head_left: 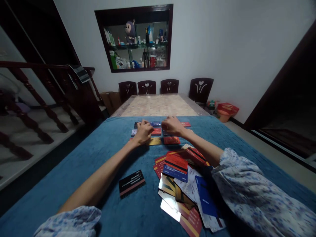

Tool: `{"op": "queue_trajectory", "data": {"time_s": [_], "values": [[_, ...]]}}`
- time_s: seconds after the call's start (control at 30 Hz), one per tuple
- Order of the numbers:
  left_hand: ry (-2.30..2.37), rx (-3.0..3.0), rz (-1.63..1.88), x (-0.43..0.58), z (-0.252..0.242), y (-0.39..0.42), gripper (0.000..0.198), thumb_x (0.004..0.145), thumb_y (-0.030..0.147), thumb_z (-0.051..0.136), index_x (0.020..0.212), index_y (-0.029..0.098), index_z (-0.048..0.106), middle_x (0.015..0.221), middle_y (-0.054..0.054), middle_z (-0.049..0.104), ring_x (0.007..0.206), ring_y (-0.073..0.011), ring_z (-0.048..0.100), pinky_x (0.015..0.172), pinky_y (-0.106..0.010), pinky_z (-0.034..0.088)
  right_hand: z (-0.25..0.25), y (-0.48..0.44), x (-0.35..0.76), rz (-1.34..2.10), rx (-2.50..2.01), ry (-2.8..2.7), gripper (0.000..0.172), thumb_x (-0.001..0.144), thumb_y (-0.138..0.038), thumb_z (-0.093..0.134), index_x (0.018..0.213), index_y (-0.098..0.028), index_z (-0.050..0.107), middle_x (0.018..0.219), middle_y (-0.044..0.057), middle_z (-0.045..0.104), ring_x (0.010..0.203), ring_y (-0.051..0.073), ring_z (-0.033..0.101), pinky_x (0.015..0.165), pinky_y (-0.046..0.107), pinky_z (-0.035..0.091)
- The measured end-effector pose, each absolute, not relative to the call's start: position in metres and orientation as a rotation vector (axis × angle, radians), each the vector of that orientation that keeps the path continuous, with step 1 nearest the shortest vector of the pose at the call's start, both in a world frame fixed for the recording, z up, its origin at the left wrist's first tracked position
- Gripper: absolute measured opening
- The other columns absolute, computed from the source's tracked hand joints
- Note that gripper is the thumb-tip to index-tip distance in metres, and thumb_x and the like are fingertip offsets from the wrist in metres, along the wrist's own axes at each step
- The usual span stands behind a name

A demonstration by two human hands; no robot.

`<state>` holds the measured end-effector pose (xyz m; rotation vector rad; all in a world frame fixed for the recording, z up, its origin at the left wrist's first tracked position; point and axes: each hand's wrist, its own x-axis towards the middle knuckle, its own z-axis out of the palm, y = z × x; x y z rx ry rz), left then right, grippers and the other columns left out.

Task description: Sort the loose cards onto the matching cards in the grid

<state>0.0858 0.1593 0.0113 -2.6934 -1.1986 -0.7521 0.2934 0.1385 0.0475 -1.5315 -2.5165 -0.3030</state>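
Note:
Both my arms reach forward over a blue cloth (81, 171). My left hand (143, 132) rests with curled fingers on a small grid of laid-out cards (171, 140), touching a blue card (155, 124) at the far row. My right hand (172, 125) is beside it, fingers bent down onto the same far row. Whether either hand pinches a card is hidden by the knuckles. A loose heap of cards (184, 184), red, blue, gold and white, lies under my right forearm. A single black card (131, 183) lies apart to the left of the heap.
Beyond the cloth the marble table top (158, 105) runs to several dark chairs (199, 88) at the wall. A glass wall cabinet (138, 39) hangs above. A wooden stair rail (37, 95) stands at left, a red basin (227, 110) on the floor at right.

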Motion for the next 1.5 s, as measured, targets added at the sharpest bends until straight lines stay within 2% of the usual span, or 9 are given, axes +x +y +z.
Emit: {"op": "queue_trajectory", "data": {"time_s": [0.23,0.43,0.8,0.97,1.1,1.27,1.5], "values": [[-1.169,-2.708,-0.850,0.089,0.002,0.124,0.020,0.083,0.009,0.056,0.087,0.019,0.072,0.093,-0.008,0.070,0.110,-0.0284,0.045,0.091,-0.048,0.029,0.038,0.101,0.305,-0.315,-1.478,-2.481,0.019,0.091,-0.021,0.052,0.090,-0.019,0.071,0.100,0.010,0.073,0.098,0.024,0.050,0.072,0.032,0.028],[-1.160,-2.721,-0.905,0.090,-0.006,0.102,0.020,0.088,0.010,0.053,0.089,0.017,0.072,0.094,-0.007,0.070,0.111,-0.0276,0.045,0.092,-0.047,0.029,0.031,0.074,0.319,-0.325,-1.422,-2.473,0.018,0.090,-0.020,0.054,0.088,-0.020,0.071,0.092,0.008,0.073,0.096,0.023,0.049,0.078,0.034,0.029],[-1.115,-2.765,-0.903,0.093,-0.007,0.061,0.026,0.084,0.004,0.052,0.092,0.020,0.071,0.096,-0.007,0.070,0.114,-0.0283,0.046,0.094,-0.048,0.029,0.013,0.023,0.337,-0.434,-1.302,-2.416,0.014,0.090,-0.020,0.057,0.084,-0.020,0.069,0.086,0.007,0.072,0.094,0.022,0.052,0.077,0.035,0.028],[-1.089,-2.821,-0.885,0.099,-0.009,0.046,0.013,0.086,0.014,0.060,0.090,0.019,0.071,0.096,-0.007,0.070,0.112,-0.0276,0.048,0.096,-0.049,0.029,0.008,0.012,0.341,-0.429,-1.249,-2.426,0.012,0.089,-0.019,0.058,0.082,-0.021,0.068,0.082,0.005,0.071,0.091,0.021,0.051,0.076,0.034,0.027],[-1.050,-2.855,-0.893,0.104,-0.009,0.039,0.016,0.086,0.014,0.058,0.091,0.021,0.071,0.094,-0.007,0.070,0.113,-0.0273,0.047,0.099,-0.050,0.027,0.012,0.006,0.340,-0.403,-1.258,-2.473,0.012,0.089,-0.018,0.057,0.083,-0.021,0.068,0.085,0.006,0.070,0.092,0.021,0.051,0.078,0.035,0.028],[-1.042,-2.888,-0.926,0.105,-0.006,0.035,0.017,0.085,0.014,0.057,0.093,0.020,0.071,0.096,-0.007,0.071,0.114,-0.0281,0.048,0.099,-0.050,0.028,0.021,-0.001,0.335,-0.286,-1.302,-2.582,0.009,0.088,-0.026,0.062,0.085,-0.020,0.068,0.091,0.008,0.072,0.095,0.024,0.053,0.079,0.036,0.029],[-0.958,-3.023,-0.841,0.104,-0.009,0.033,0.024,0.087,0.016,0.054,0.103,0.021,0.071,0.106,-0.009,0.070,0.123,-0.0308,0.045,0.103,-0.054,0.027,0.030,-0.009,0.333,-0.132,-1.397,-2.669,0.018,0.089,-0.037,0.062,0.091,-0.020,0.069,0.093,0.009,0.072,0.097,0.025,0.054,0.077,0.035,0.031]]}}
